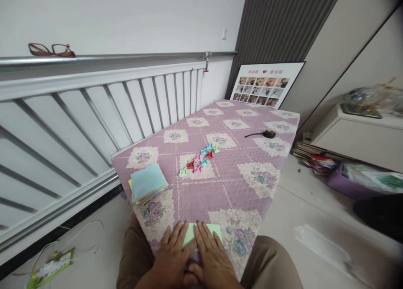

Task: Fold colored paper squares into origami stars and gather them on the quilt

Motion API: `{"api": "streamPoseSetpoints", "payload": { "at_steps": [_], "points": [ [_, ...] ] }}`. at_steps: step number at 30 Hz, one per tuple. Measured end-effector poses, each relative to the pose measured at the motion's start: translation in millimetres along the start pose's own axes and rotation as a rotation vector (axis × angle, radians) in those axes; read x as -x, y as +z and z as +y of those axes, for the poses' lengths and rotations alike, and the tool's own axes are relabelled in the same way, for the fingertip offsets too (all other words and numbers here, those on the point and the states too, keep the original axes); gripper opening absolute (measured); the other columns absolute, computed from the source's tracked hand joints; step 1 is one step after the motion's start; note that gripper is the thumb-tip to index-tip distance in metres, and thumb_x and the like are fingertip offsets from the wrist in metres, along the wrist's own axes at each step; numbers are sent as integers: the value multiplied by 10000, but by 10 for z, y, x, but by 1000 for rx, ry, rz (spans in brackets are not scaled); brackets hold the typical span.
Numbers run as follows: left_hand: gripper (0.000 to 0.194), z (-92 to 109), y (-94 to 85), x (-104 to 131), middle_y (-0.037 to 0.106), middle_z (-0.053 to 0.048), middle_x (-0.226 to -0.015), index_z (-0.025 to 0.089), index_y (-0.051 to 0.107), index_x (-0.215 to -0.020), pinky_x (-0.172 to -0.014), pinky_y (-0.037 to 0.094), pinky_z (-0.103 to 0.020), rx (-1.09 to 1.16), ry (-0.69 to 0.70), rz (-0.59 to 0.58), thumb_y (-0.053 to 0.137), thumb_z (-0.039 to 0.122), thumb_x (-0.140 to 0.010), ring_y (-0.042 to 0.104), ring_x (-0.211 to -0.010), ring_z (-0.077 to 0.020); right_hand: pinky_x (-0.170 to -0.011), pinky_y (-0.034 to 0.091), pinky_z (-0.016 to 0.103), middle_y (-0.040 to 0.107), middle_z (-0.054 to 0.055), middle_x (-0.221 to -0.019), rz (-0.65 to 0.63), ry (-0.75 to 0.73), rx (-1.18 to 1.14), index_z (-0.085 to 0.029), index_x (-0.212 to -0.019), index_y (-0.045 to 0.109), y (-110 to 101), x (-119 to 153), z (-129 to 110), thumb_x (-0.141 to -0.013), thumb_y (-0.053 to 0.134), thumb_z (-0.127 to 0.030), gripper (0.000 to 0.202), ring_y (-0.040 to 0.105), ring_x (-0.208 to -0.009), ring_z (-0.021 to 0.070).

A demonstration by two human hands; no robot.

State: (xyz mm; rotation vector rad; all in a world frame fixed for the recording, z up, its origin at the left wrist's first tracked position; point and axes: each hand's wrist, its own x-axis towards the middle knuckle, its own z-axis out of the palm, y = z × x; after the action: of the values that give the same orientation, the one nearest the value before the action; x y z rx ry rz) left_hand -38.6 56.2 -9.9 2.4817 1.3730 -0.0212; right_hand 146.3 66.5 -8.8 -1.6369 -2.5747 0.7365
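A light green sheet of paper [190, 231] lies at the near end of the cloth-covered table. My left hand [176, 253] rests on its left part, fingers stretched out and pointing forward. Beside it, my right hand [212, 251] presses flat on the right part with its fingers extended. Both hands cover much of the sheet, so its near edge is hidden. Farther up the table sit several small folded paper pieces [197, 158] in red, pink, blue and green. To the left is a stack of coloured paper squares [148, 181], a light blue one on top.
A purple flowered tablecloth [189, 192] covers the table. Near its right edge lies a black round object with a strap [269, 134]. A white radiator [94, 117] runs along the left, with glasses [52, 50] on the pipe above. A photo board [266, 85] leans behind the table.
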Motion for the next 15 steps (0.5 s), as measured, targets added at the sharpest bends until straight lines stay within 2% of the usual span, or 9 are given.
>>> {"api": "streamPoseSetpoints", "payload": {
  "at_steps": [3, 8, 15],
  "points": [
    [887, -84, -72, 36, 107, -150, -1544, 365, 161, -1460, -1046, 206, -645, -22, 61, -12, 495, 751, -733, 167, -1387, -401, -1127, 166, 527, 103, 91, -1533, 0, 11, 51, -171, -1471, 209, -3, 23, 50, -740, 604, -361, 853, 133, -1416, 290],
    [852, -209, -175, 132, 125, -162, -1538, 340, 153, -1466, -1043, 205, -650, -22, 96, -40, 396, 766, -769, 170, -1388, -393, -1123, 163, 529, 125, 77, -1536, 47, -9, 98, -198, -1472, 219, -19, 119, 222, -754, 599, -401, 837, 158, -1413, 290],
    [860, -280, -263, 246, 78, -108, -1556, 361, 176, -1457, -1062, 133, -655, 48, 1, -134, 478, 745, -749, 105, -1402, -385, -1076, 223, 569, 251, 81, -1518, 226, -44, 167, -234, -1467, 238, 31, 302, 562, -771, 607, -414, 808, 250, -1383, 313]
  ]
}}
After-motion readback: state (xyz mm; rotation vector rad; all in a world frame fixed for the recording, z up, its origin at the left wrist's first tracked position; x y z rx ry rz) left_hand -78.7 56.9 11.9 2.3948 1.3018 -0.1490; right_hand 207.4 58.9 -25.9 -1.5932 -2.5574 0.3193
